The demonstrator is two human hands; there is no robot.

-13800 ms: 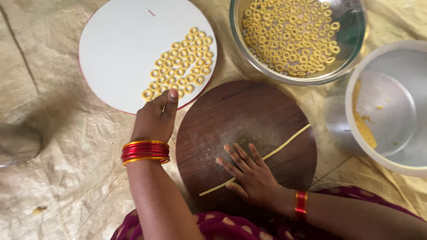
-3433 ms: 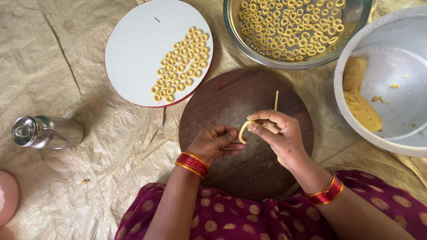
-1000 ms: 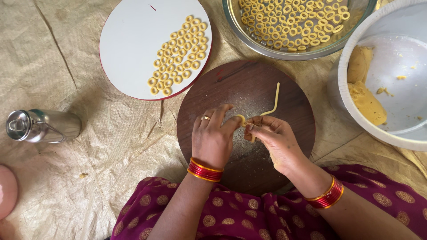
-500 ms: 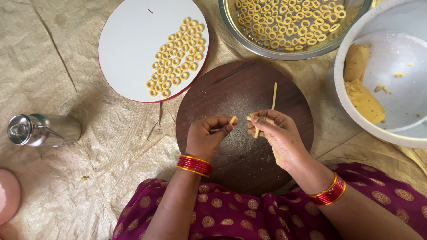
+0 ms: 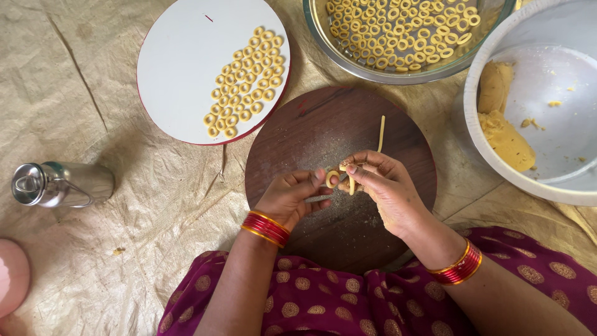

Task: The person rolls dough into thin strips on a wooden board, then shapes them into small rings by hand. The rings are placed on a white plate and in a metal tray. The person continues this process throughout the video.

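A: Floor covered with a crinkled beige sheet (image 5: 93, 93); round wooden board (image 5: 298, 130) at centre.

B: Left hand (image 5: 289, 199) fingers pinch a small dough ring (image 5: 332, 178); right hand (image 5: 385, 186) fingers pinch the dough strand (image 5: 380, 134) just beside it, over the board.

A: Advice: press the ring's ends firmly, keep the loop even.

B: Half a second ago the left held only a stub; the ring is now closed. Finished rings sit on the white plate (image 5: 180, 56).

Home floor kitchen setup: tarp (image 5: 112, 261), wooden board (image 5: 298, 130), dough bowl (image 5: 479, 93), steel basin (image 5: 348, 56).
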